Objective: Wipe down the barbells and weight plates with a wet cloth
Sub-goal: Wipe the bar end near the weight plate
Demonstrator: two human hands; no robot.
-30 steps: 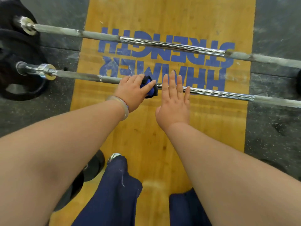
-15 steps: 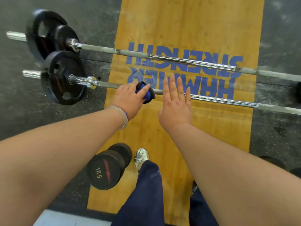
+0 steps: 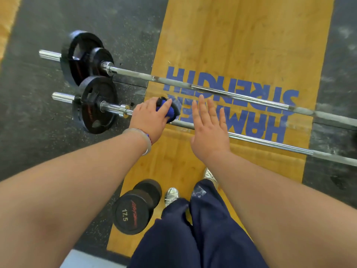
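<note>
Rubber floor (image 3: 38, 142): dark and speckled, it fills the left of my feed.
Far plates (image 3: 77, 57): two black discs, a large and a smaller one, stand on the left end of the far barbell (image 3: 241, 97).
Near plate (image 3: 96, 105): one black disc stands upright on the left end of the near barbell (image 3: 260, 141), just beside the far plates.
Dumbbell (image 3: 133, 211): I read 17.5 on it. It lies near me at the platform's left edge.
Left hand (image 3: 148, 117): its fingers are curled round the cloth and hold it on the near barbell, just right of the collar. There is a pale bangle (image 3: 147, 144) on the wrist.
Cloth (image 3: 170, 112): blue and bunched, it is wrapped on the shaft under the fingers.
Shoes (image 3: 172, 193): silver toes show below dark blue trousers (image 3: 193, 229).
Right hand (image 3: 209, 132): it is flat, with straight, slightly spread fingers holding nothing. The near barbell passes under the palm, and I cannot tell if the hand presses on it.
Barbells: both lie side by side and apart, running across to the right edge.
Wooden platform (image 3: 241, 35): yellow boards with blue lettering lie beneath both shafts.
</note>
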